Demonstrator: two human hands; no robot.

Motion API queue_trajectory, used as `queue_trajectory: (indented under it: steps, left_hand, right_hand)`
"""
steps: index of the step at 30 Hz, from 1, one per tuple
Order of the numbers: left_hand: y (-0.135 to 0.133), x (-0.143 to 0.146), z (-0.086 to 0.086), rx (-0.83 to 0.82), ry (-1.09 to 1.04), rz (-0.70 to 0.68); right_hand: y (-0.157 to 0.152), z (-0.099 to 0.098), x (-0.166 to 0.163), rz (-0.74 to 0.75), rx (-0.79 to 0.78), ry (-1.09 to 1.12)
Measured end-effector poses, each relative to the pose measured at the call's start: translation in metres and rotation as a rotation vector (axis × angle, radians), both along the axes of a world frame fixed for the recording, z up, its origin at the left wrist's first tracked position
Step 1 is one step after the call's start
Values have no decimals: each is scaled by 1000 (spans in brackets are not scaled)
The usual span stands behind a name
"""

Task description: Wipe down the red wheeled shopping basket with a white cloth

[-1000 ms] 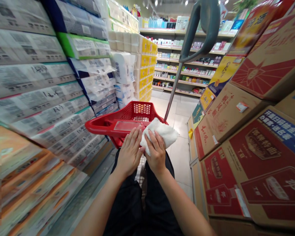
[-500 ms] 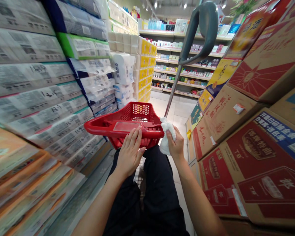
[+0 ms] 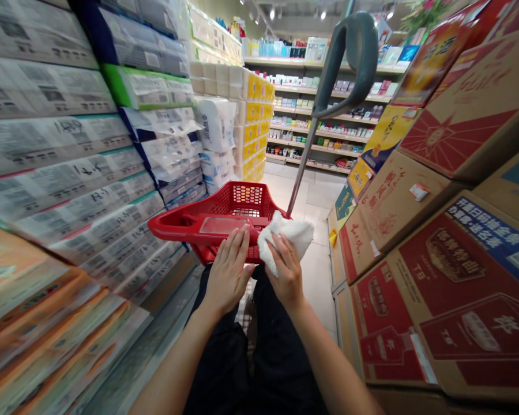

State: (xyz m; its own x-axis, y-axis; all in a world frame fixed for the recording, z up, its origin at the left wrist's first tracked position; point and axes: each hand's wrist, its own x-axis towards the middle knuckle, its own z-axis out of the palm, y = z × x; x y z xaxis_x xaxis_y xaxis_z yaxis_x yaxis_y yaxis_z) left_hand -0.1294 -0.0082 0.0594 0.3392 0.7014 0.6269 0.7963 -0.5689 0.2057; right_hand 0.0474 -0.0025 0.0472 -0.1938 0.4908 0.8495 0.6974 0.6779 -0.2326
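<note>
In the head view a red plastic shopping basket (image 3: 177,228) with latticed walls stands ahead of my knees, its near rim towards me. My left hand (image 3: 225,271) lies flat against that rim, fingers stretched out, holding nothing. Bunched under my right hand (image 3: 288,275) is a white cloth (image 3: 301,235), pressed on the right part of the near rim and covering it. From the basket's right side a metal pole (image 3: 301,164) rises, tilted, to a grey loop handle (image 3: 367,63). What lies inside the basket cannot be made out.
Wrapped paper packs (image 3: 47,86) are stacked high on my left, with orange packs (image 3: 56,311) lower down. Red and brown cartons (image 3: 467,259) crowd the right side. Pale floor tiles (image 3: 315,196) run ahead to shelves (image 3: 311,89) of small goods.
My right hand has moved left with the cloth, from gripping around the basket's right corner to lying over the near rim. The cloth is more spread out. My left hand stays put.
</note>
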Motion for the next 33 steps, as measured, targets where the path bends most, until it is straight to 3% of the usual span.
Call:
queue_trajectory:
  steps: [5,9,15,21,26,29,33]
  left_hand:
    - [0,2,0,-19,11,18]
    - [0,3,-1,-12,-7,28]
    - [0,3,-3,-14,-20,24]
    - [1,-1,-4,7,-37,-12]
    - [0,0,-1,-16,-7,-2]
    - [0,1,0,-37,0,10]
    - [-1,2,0,-37,-1,16]
  right_hand:
    - [20,17,36,0,-173,368]
    - [33,32,40,49,-377,538]
    - [7,18,-1,-106,-88,263]
    - [-5,9,-36,-44,-34,44]
    - [3,3,-2,19,13,-64]
    - [13,4,25,32,-17,118]
    - [32,17,46,17,-243,450]
